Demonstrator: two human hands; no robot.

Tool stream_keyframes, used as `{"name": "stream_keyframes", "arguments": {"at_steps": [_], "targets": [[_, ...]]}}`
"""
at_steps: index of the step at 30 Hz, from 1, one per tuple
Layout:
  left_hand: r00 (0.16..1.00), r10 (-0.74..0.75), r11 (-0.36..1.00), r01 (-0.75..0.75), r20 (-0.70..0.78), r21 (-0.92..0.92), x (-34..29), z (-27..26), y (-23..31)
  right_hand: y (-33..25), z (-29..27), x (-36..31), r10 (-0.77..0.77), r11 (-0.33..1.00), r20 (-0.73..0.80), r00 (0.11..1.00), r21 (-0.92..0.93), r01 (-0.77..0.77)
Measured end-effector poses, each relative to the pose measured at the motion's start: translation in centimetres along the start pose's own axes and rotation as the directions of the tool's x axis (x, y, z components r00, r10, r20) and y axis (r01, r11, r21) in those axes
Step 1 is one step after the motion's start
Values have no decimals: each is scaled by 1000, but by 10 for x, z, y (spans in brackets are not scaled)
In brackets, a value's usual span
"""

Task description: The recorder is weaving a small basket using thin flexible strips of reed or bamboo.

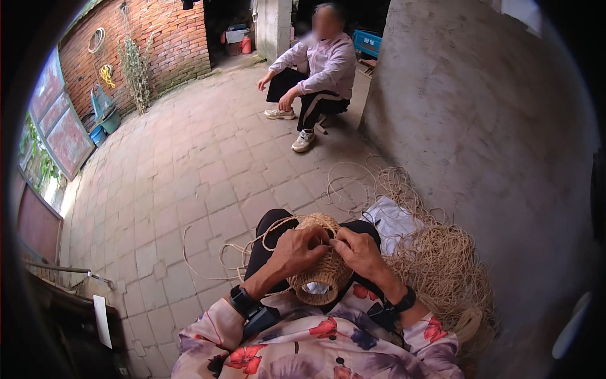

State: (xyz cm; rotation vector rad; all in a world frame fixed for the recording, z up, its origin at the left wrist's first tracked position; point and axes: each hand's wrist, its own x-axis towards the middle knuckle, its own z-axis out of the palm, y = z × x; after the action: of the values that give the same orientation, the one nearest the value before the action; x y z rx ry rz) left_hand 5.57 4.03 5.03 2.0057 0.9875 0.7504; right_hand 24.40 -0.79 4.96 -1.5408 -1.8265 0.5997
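A tan basket woven from straw cord (320,276) rests across my lap, its round opening facing me. My left hand (303,249) lies over its upper side, fingers curled and closed on the weave. Close beside it, my right hand (360,252) pinches at the same spot with thumb and forefinger. A thin strand seems to run between the fingertips, though the fingers hide most of it. Loose loops of straw cord (226,258) trail from the basket to the left, over my dark trouser leg and down toward the paving.
A big tangled heap of straw cord (445,271) lies at my right against the grey wall (480,126), with a white sheet (392,221) partly under it. Ahead, a person (322,69) sits on a low stool. Buckets (110,121) stand by the brick wall at far left.
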Motion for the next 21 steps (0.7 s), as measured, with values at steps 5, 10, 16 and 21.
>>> {"name": "stream_keyframes", "arguments": {"at_steps": [5, 10, 16, 21], "targets": [[1000, 23, 999, -23, 16, 27, 1, 1, -4, 1, 0, 3, -1, 994, 6, 1000, 110, 1], [999, -20, 1000, 21, 31, -15, 0, 4, -10, 3, -1, 4, 31, 982, 50, 998, 184, -40], [1000, 11, 999, -12, -23, -50, -2, 4, -8, 8, -5, 7, 50, 978, 117, 992, 197, -73], [997, 73, 996, -73, 8, -58, -1, 4, -14, 9, -5, 6, 66, 952, 139, 988, 287, -104]]}}
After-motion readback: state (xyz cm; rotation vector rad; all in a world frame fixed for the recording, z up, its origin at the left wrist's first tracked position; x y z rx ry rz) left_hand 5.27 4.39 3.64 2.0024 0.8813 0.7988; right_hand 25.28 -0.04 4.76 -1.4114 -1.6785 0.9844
